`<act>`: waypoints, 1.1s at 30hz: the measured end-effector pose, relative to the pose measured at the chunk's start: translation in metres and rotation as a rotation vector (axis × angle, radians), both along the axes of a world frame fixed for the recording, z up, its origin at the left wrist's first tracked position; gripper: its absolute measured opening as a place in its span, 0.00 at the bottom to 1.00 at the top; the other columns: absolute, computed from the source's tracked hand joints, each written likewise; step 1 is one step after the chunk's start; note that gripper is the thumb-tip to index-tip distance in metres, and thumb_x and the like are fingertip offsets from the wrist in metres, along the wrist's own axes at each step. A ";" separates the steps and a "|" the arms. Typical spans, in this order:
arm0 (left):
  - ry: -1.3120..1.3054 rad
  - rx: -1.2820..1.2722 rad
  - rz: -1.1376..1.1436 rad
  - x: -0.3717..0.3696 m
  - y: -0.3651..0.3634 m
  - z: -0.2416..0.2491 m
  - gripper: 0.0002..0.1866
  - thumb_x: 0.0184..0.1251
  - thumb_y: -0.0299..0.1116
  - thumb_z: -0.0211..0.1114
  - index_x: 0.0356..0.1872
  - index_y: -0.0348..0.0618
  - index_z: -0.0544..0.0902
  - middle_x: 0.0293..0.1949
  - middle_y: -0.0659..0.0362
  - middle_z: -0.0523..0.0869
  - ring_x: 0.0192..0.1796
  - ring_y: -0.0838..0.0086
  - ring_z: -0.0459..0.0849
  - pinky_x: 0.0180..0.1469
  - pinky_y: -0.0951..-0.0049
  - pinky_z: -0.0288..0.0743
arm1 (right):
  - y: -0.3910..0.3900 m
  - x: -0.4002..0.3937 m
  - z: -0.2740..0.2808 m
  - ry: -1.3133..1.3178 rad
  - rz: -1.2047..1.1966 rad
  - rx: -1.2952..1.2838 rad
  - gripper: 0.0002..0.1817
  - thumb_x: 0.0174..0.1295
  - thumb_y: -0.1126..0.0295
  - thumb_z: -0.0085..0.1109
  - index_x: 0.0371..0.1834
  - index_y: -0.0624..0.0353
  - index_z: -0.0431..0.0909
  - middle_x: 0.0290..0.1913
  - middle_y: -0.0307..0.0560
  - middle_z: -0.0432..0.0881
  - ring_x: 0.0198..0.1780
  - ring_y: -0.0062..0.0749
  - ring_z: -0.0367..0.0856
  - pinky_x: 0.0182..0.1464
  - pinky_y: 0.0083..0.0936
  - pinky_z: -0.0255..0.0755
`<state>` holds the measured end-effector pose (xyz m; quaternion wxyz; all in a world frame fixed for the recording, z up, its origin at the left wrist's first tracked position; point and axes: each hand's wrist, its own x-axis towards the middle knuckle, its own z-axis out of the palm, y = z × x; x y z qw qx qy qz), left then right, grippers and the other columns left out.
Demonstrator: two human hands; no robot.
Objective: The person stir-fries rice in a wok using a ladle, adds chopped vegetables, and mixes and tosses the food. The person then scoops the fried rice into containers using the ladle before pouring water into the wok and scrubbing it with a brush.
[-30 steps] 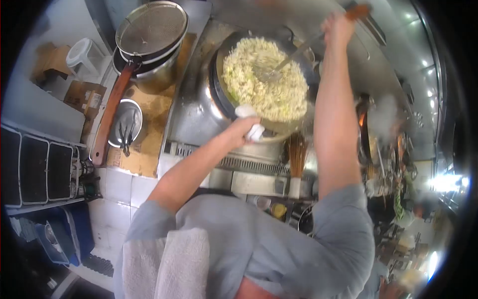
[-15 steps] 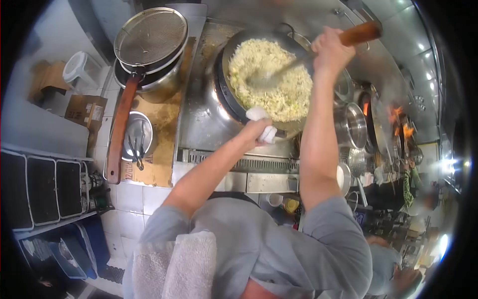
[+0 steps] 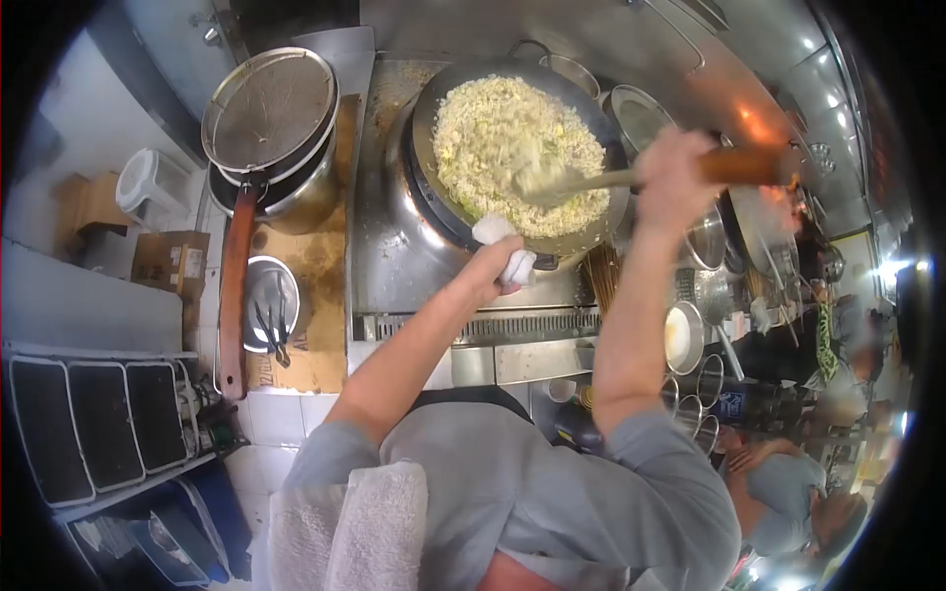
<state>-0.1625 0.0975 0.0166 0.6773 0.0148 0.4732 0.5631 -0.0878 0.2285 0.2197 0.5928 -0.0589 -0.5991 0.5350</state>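
A large dark wok (image 3: 425, 135) sits on the stove and holds a wide layer of fried rice (image 3: 493, 128) with bits of green and yellow. My left hand (image 3: 496, 268) is closed round the wok's handle at the near rim, with a folded white cloth (image 3: 493, 230) between palm and metal. My right hand (image 3: 676, 179), blurred by motion, grips a long metal ladle (image 3: 603, 180) by its wooden handle. The ladle's bowl is in the rice at the wok's right side, partly covered by grains.
Left of the stove, a wooden-handled strainer (image 3: 268, 108) lies over a metal pot (image 3: 313, 204). Tongs (image 3: 271, 320) rest in a steel bowl (image 3: 288, 271). Flames (image 3: 778, 202) rise at the right, near more pans. Another person (image 3: 778, 492) is at the lower right.
My right hand has moved right and down with the ladle, whose bowl has shifted toward the near right of the rice. My left hand keeps its hold. The view has shifted slightly.
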 end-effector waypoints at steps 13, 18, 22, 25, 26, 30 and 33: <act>0.005 0.021 -0.013 0.000 0.001 -0.013 0.10 0.60 0.44 0.56 0.35 0.52 0.78 0.27 0.64 0.81 0.28 0.74 0.80 0.24 0.72 0.70 | 0.076 -0.032 0.041 -0.033 -0.177 0.078 0.14 0.55 0.79 0.57 0.18 0.53 0.63 0.12 0.33 0.62 0.12 0.19 0.59 0.15 0.19 0.51; 0.062 -0.058 0.031 0.003 0.005 -0.001 0.10 0.58 0.42 0.57 0.35 0.51 0.78 0.28 0.64 0.81 0.28 0.74 0.81 0.27 0.72 0.71 | 0.132 -0.063 0.028 0.095 -0.233 -0.126 0.08 0.58 0.71 0.53 0.23 0.53 0.66 0.13 0.31 0.61 0.08 0.19 0.57 0.10 0.20 0.48; 0.039 -0.046 0.001 0.005 0.001 0.005 0.08 0.55 0.41 0.57 0.32 0.52 0.77 0.28 0.64 0.81 0.31 0.74 0.81 0.30 0.72 0.71 | 0.165 -0.084 0.047 -0.094 0.240 -0.162 0.11 0.58 0.71 0.54 0.21 0.50 0.64 0.12 0.31 0.61 0.08 0.19 0.57 0.10 0.18 0.48; 0.065 -0.112 0.009 0.002 0.004 0.001 0.08 0.55 0.42 0.58 0.32 0.53 0.77 0.28 0.65 0.81 0.30 0.75 0.79 0.30 0.73 0.70 | 0.057 -0.041 0.073 0.044 0.150 -0.150 0.12 0.56 0.72 0.57 0.20 0.49 0.64 0.11 0.31 0.62 0.08 0.19 0.59 0.10 0.18 0.50; 0.057 -0.115 0.019 0.003 0.004 0.002 0.07 0.56 0.42 0.58 0.33 0.54 0.77 0.28 0.65 0.81 0.29 0.76 0.78 0.29 0.73 0.70 | 0.030 -0.044 0.048 -0.087 -0.104 -0.212 0.12 0.55 0.74 0.58 0.20 0.51 0.65 0.12 0.31 0.63 0.09 0.18 0.61 0.10 0.18 0.52; 0.035 -0.075 0.016 0.005 0.000 0.001 0.07 0.56 0.42 0.58 0.33 0.55 0.76 0.28 0.66 0.80 0.29 0.78 0.76 0.27 0.73 0.70 | 0.082 -0.044 0.011 -0.165 -0.249 0.044 0.10 0.54 0.74 0.59 0.19 0.57 0.68 0.13 0.34 0.67 0.13 0.17 0.65 0.14 0.17 0.54; 0.051 -0.081 -0.006 0.001 0.005 0.000 0.07 0.57 0.43 0.58 0.33 0.55 0.76 0.27 0.66 0.80 0.29 0.77 0.76 0.27 0.73 0.70 | 0.038 0.020 0.044 -0.030 0.044 -0.045 0.17 0.60 0.75 0.53 0.15 0.53 0.61 0.14 0.33 0.63 0.12 0.17 0.57 0.15 0.19 0.50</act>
